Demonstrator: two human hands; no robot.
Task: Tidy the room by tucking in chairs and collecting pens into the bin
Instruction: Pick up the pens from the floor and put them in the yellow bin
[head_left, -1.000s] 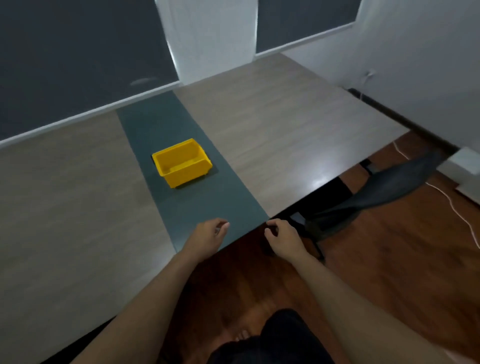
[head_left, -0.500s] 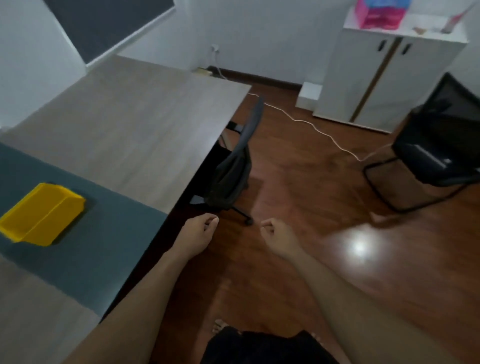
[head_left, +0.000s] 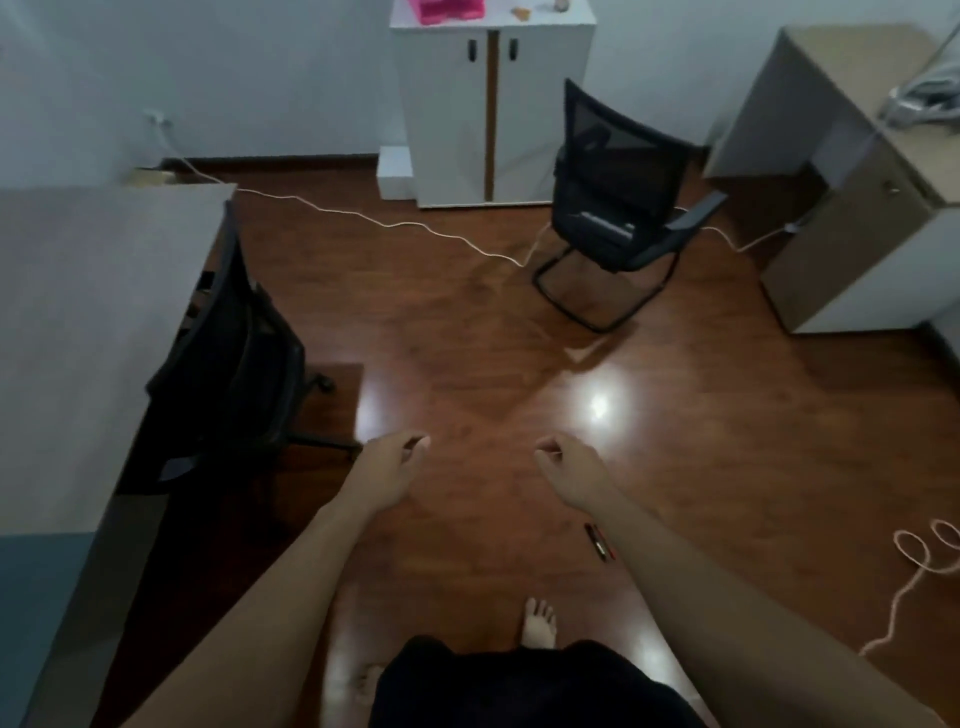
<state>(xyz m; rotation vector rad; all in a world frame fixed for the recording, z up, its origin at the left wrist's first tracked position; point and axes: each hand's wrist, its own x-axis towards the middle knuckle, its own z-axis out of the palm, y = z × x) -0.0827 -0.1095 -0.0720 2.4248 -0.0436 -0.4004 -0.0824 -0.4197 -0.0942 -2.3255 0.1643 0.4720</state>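
My left hand (head_left: 390, 467) and my right hand (head_left: 569, 470) hang side by side over the wooden floor, fingers loosely curled, nothing in either. Two pens (head_left: 598, 541), one dark and one red, lie together on the floor just under my right forearm. A black swivel chair (head_left: 234, 358) is pushed against the grey table (head_left: 78, 322) at the left. A second black chair (head_left: 618, 208) with a sled base stands out in the room near the white cabinet. The yellow bin is out of view.
A white cabinet (head_left: 491, 104) stands at the far wall with a pink box on top. A beige desk (head_left: 852, 171) is at the right. A white cable (head_left: 363, 218) crosses the floor, and another cord (head_left: 919, 566) coils at the lower right. My bare foot (head_left: 540, 621) is below.
My view has swung right, away from the table and yellow bin toward the open floor. The far chair, cabinet and pens have come into view. Both hands stay curled and empty.
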